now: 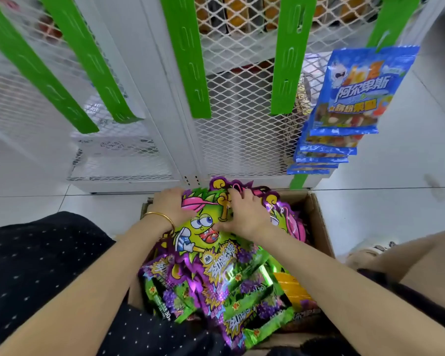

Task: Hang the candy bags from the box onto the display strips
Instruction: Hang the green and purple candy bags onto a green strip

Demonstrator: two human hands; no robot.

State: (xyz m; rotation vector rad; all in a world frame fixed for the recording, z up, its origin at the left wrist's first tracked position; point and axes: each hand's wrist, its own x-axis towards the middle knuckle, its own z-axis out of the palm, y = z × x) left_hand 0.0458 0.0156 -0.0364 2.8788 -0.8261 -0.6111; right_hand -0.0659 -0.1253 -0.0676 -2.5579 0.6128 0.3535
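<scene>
- Down on the floor, a cardboard box (316, 214) stands open just in front of a white mesh rack (239, 140), and it is packed with green and purple candy bags (216, 278) lying flat and overlapping.
- Both hands reach into the far end of the box, at the tops of the bags.
- Left hand (168, 205), with a gold bangle (162, 218) on its wrist, curls its fingers over the left top edge of the topmost bag (203, 227), which shows a cartoon face; it grips that edge.
- Right hand (244, 214) lies on the same bag's upper right part, fingers bent and pressing at the top of the bag; whether it pinches the bag or only presses cannot be told.
- Five green display strips hang in front of the rack; four of them, such as the middle strip (190, 60), carry nothing.
- Rightmost strip (393, 21) holds a column of blue candy bags (355, 91), one overlapping the next down to near the floor.
- A dark dotted garment (36, 265) covers the person's knee at the left, beside the box.
- White floor tiles (396, 176) surround the box and the rack.
</scene>
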